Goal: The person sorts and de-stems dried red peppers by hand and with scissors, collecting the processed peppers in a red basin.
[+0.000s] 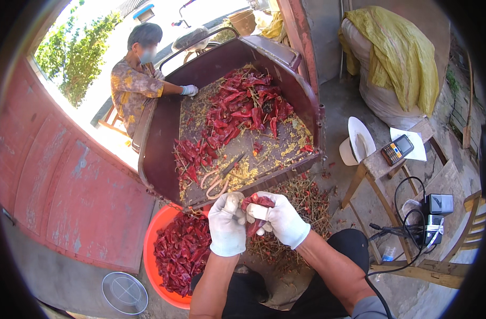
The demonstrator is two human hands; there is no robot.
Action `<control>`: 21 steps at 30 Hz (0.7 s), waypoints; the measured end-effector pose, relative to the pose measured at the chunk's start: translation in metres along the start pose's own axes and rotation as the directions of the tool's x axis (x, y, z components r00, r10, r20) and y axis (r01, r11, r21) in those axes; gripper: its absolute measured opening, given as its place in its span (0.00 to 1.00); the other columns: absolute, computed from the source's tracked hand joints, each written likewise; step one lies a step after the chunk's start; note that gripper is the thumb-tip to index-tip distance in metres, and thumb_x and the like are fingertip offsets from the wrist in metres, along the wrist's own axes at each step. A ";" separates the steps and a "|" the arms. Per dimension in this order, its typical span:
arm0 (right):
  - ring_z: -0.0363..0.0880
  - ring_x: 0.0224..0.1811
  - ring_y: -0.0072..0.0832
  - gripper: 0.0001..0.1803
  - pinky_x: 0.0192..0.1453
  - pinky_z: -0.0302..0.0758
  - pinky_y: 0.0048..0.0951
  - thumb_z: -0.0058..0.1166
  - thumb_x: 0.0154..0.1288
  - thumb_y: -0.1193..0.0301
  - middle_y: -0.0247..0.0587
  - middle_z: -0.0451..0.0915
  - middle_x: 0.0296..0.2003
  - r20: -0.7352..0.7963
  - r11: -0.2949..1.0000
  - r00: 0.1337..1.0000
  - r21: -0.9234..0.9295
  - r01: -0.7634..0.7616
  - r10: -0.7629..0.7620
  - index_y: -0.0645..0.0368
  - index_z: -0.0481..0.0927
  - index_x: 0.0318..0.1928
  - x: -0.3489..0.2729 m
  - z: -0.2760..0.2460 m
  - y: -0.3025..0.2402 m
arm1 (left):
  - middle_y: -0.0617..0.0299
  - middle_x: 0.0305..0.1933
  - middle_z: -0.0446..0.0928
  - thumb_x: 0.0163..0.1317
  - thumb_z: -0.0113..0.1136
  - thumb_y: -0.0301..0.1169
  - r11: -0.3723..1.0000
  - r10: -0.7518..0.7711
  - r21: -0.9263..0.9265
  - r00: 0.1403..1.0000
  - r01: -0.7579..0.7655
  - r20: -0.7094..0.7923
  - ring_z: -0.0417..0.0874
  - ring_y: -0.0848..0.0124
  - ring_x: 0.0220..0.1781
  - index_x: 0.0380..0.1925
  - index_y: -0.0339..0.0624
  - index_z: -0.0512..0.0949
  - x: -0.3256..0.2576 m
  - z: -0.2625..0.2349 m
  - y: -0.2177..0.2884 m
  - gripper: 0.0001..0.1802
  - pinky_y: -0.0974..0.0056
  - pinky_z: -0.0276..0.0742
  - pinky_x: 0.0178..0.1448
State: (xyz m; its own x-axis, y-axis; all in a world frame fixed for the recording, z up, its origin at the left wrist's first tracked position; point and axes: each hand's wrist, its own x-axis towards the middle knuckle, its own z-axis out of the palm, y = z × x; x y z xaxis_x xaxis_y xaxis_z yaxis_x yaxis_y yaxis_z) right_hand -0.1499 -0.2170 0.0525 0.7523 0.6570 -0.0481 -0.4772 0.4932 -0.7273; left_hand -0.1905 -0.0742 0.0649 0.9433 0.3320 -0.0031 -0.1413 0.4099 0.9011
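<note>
Currently, both gloved hands of the wearer meet just in front of the near edge of a dark red cart. Right hand: fingers clamped on a red pepper, which sits between the two hands. Left hand: fingers curled inward right beside that pepper; whether they pinch it cannot be told.

Below and left of the hands, an orange tub holds a heap of red peppers. Beneath the hands and to the right, stems litter the floor. On the cart bed: a larger pepper pile, scattered yellow seeds, and scissors with pale handles toward the wearer.

Across the cart, left side, a co-worker in a patterned shirt has one gloved hand at the cart's side. Right of the cart: white hat beside a wooden stool; handheld device partly over a white paper. Lower left, a round mesh disc on the floor.
</note>
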 end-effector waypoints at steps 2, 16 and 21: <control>0.71 0.20 0.15 0.07 0.23 0.69 0.19 0.57 0.71 0.70 0.33 0.79 0.29 0.049 0.993 0.998 0.111 -0.032 0.027 0.60 0.79 0.43 0.001 -0.002 0.003 | 0.64 0.27 0.78 0.66 0.66 0.36 0.971 0.127 0.202 0.992 -0.124 -0.002 0.73 0.76 0.23 0.39 0.33 0.81 -0.001 0.003 0.003 0.14 0.70 0.71 0.31; 0.76 0.25 0.16 0.09 0.28 0.74 0.22 0.60 0.70 0.65 0.31 0.79 0.27 0.046 0.870 0.999 -0.492 0.021 0.002 0.58 0.82 0.42 -0.008 -0.001 -0.014 | 0.63 0.35 0.80 0.67 0.65 0.42 0.983 0.039 0.172 0.988 -0.065 0.149 0.74 0.78 0.31 0.36 0.37 0.78 0.004 0.003 0.008 0.17 0.72 0.69 0.34; 0.85 0.30 0.34 0.12 0.39 0.81 0.33 0.62 0.65 0.59 0.43 0.83 0.30 0.376 0.307 0.892 -0.843 0.442 -0.250 0.53 0.84 0.41 -0.010 0.014 0.007 | 0.69 0.33 0.74 0.71 0.60 0.41 0.973 -0.097 -0.196 0.985 0.125 0.144 0.71 0.79 0.32 0.35 0.42 0.76 0.041 -0.054 -0.005 0.14 0.72 0.66 0.33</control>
State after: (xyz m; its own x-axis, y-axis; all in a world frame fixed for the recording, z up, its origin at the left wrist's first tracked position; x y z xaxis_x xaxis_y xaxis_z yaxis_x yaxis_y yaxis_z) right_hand -0.1671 -0.2122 0.0576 0.6194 0.6775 0.3966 0.5687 -0.0390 -0.8217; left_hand -0.1675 -0.0165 0.0373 0.9859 0.1649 -0.0284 -0.0788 0.6069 0.7909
